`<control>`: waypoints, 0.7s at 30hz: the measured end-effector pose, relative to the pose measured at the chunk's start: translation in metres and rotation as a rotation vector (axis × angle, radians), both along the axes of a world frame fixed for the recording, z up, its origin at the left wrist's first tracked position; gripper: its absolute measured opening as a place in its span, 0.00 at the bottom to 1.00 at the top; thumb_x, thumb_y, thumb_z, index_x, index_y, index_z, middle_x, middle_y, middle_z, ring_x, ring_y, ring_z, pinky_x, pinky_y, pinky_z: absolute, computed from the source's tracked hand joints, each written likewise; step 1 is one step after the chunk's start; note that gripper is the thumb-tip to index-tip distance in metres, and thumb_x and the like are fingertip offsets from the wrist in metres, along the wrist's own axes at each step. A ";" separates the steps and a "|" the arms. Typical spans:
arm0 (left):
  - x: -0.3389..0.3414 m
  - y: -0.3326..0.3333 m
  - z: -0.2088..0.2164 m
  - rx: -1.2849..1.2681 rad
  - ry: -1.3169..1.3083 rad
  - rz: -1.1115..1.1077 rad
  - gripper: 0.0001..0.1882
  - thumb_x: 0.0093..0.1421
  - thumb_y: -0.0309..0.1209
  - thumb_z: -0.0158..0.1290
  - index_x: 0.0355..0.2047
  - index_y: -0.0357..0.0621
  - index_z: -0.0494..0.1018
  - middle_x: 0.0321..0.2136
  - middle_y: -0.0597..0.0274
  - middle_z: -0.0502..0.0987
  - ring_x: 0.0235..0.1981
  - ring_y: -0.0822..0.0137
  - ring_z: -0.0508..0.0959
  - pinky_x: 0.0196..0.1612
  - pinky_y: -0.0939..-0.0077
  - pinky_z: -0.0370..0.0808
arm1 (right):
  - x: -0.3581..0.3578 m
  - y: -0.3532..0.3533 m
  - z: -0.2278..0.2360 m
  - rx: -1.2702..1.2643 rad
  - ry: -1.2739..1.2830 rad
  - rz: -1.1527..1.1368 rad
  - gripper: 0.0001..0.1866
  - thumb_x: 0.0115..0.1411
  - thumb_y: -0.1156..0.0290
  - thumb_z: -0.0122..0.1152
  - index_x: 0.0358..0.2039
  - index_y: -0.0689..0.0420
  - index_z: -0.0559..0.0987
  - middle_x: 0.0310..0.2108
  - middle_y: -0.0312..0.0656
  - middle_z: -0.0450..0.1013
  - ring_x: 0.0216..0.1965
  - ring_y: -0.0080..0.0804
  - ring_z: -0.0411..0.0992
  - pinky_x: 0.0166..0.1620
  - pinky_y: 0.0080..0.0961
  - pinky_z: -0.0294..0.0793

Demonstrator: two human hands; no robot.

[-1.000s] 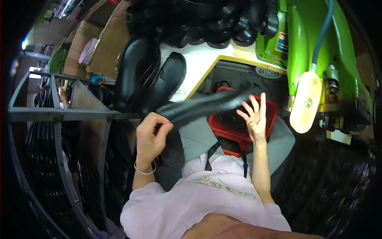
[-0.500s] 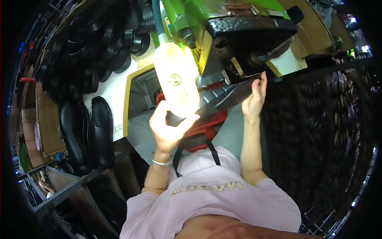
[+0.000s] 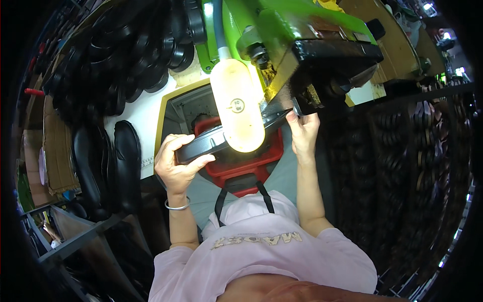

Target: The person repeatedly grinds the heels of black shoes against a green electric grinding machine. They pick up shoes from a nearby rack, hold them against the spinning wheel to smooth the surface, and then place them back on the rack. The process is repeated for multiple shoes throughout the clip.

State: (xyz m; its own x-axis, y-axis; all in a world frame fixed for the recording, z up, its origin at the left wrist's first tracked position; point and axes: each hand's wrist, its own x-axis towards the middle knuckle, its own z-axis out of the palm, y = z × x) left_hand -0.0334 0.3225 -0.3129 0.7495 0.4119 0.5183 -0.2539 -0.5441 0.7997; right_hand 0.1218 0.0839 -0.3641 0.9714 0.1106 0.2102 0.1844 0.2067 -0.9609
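A black shoe sole (image 3: 201,145) is held in both hands at the mouth of a green machine (image 3: 322,24). My left hand (image 3: 177,162) grips its left end, thumb below and fingers along the upper edge. At the other end, my right hand (image 3: 305,132) pinches the sole's tip close under the machine's black housing (image 3: 337,56). The sole slants up toward the right, its side wall facing me. A bright, rounded work lamp (image 3: 237,126) hangs over its middle and hides that part. Whether the sole touches the machine I cannot tell.
A red plastic container (image 3: 274,157) sits below the sole, between my legs. On the left, black shoes (image 3: 128,161) stand by a white, yellow-edged tabletop (image 3: 151,108), with a heap of black soles (image 3: 110,55) behind. Cardboard (image 3: 59,151) is at far left; shoe racks (image 3: 387,166) fill the right.
Both hands have shifted left with the sole, my left hand farther. The sole's left end now shows clear of the lamp. Both hands keep hold of it.
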 end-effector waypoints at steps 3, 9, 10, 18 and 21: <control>-0.010 0.017 -0.017 -0.037 -0.003 -0.029 0.29 0.33 0.31 0.75 0.36 0.36 0.74 0.29 0.57 0.75 0.31 0.67 0.76 0.36 0.77 0.75 | -0.010 0.009 0.003 -0.006 -0.006 0.038 0.42 0.51 0.61 0.73 0.60 0.67 0.63 0.47 0.44 0.72 0.47 0.26 0.70 0.50 0.22 0.69; -0.026 0.042 -0.062 -0.189 0.051 -0.110 0.30 0.37 0.30 0.74 0.39 0.35 0.73 0.30 0.58 0.75 0.32 0.66 0.77 0.37 0.76 0.76 | -0.030 0.034 0.013 -0.057 -0.168 -0.029 0.33 0.44 0.73 0.76 0.51 0.66 0.72 0.43 0.40 0.74 0.43 0.29 0.72 0.49 0.26 0.71; -0.023 0.041 -0.067 -0.205 0.066 -0.111 0.29 0.37 0.30 0.73 0.39 0.35 0.73 0.30 0.58 0.75 0.32 0.66 0.77 0.37 0.75 0.76 | -0.032 0.036 0.016 -0.098 -0.236 -0.065 0.33 0.41 0.75 0.77 0.50 0.66 0.74 0.42 0.43 0.75 0.43 0.32 0.73 0.49 0.27 0.71; 0.045 -0.042 -0.071 0.172 0.208 -0.143 0.17 0.45 0.26 0.66 0.36 0.36 0.75 0.33 0.50 0.79 0.32 0.55 0.80 0.37 0.68 0.77 | -0.035 0.038 0.017 -0.476 -0.623 -0.211 0.34 0.39 0.77 0.75 0.49 0.69 0.75 0.47 0.54 0.75 0.47 0.44 0.75 0.50 0.34 0.74; 0.065 -0.076 -0.074 -0.154 0.033 -0.191 0.14 0.49 0.24 0.65 0.36 0.37 0.75 0.34 0.57 0.78 0.35 0.68 0.77 0.39 0.76 0.73 | -0.035 0.033 0.017 -0.434 -0.560 -0.160 0.28 0.45 0.84 0.69 0.50 0.73 0.73 0.48 0.55 0.74 0.50 0.44 0.73 0.54 0.33 0.71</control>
State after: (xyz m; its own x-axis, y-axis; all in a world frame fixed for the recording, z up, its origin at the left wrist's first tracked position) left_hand 0.0320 0.2468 -0.3871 0.8371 0.3333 0.4338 -0.3126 -0.3594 0.8793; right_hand 0.0872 0.1164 -0.3474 0.7420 0.1621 0.6505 0.6690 -0.2424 -0.7027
